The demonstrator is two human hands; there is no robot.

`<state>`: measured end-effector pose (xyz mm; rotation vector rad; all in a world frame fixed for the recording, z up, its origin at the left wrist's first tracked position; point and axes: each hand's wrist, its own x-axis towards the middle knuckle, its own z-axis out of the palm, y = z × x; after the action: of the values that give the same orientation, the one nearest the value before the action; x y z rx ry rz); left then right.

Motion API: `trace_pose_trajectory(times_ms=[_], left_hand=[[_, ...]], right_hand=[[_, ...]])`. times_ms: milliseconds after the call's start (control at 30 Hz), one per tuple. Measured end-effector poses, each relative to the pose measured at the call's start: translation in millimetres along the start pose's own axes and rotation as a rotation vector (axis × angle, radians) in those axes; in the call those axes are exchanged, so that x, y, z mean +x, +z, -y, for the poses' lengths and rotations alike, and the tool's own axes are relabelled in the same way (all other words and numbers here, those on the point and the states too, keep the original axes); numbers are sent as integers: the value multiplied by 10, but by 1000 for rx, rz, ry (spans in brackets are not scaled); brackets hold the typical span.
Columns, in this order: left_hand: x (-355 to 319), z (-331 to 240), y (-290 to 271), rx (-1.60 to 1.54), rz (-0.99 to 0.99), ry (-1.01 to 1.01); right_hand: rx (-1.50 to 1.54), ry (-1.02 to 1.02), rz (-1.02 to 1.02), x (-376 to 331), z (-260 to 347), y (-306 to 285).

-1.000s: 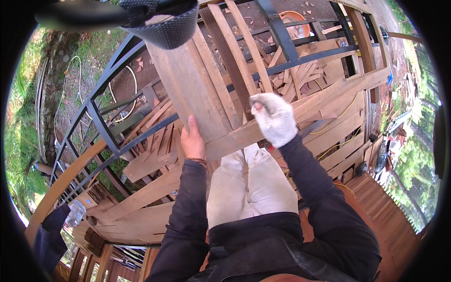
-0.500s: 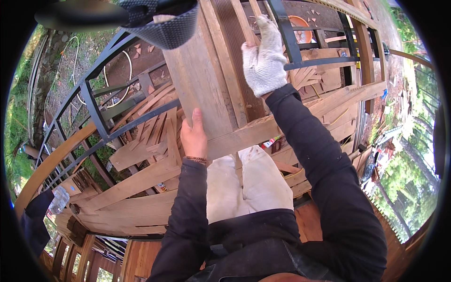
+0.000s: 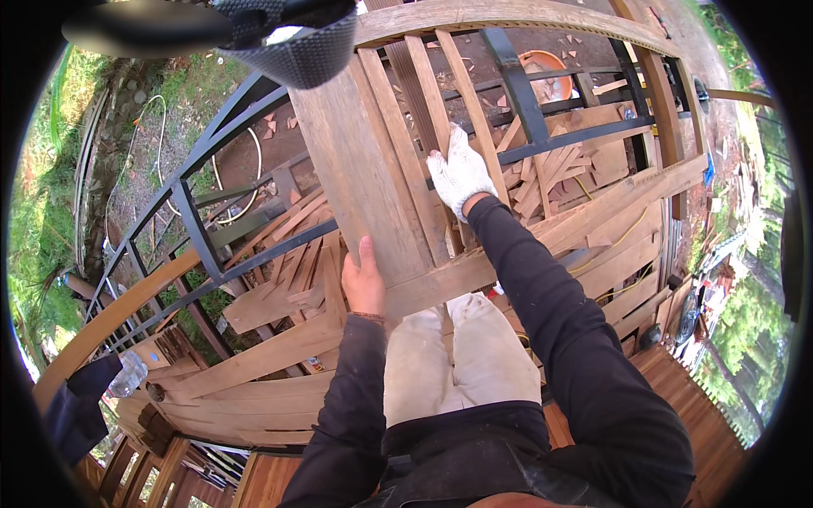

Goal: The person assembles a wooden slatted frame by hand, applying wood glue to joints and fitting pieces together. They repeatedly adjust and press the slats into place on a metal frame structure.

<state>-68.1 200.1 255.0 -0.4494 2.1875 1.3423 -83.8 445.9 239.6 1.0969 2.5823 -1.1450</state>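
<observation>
My bare left hand (image 3: 364, 284) grips the left edge of a wide, weathered wooden board (image 3: 360, 169), thumb lying on its upper face. The board slopes away from me, its near end at a wooden crossbeam (image 3: 457, 275). To its right, my right hand (image 3: 466, 173), in a white knitted glove, holds a narrow wooden slat (image 3: 429, 89) between thumb and fingers. Another narrow slat (image 3: 464, 76) runs just right of that hand. A third slat (image 3: 398, 127) lies along the wide board. Behind them shows a brown ridged board (image 3: 406, 80).
A black metal frame (image 3: 518, 85) stands around the boards, with a wooden rail (image 3: 508, 13) across the far side. Offcuts (image 3: 292, 271) are piled at left, more at right. An orange basin (image 3: 544, 72) sits on the ground beyond. A plastic bottle (image 3: 127, 374) stands far left.
My right hand has drawn back toward me along the slats, which now stand farther apart. My left hand keeps its grip on the wide board. The view has shifted, showing the far rail.
</observation>
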Motion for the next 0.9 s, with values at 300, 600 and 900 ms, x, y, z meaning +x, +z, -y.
trace_pose_trajectory(times_ms=[300, 600, 900], left_hand=[[2, 4, 2, -113, 15, 72], [-88, 26, 6, 38, -12, -9], [-193, 68, 33, 9, -31, 66]], right_hand=[[-24, 97, -189, 223, -75, 475], [1, 107, -129, 170, -211, 306], [31, 63, -88, 57, -146, 209]])
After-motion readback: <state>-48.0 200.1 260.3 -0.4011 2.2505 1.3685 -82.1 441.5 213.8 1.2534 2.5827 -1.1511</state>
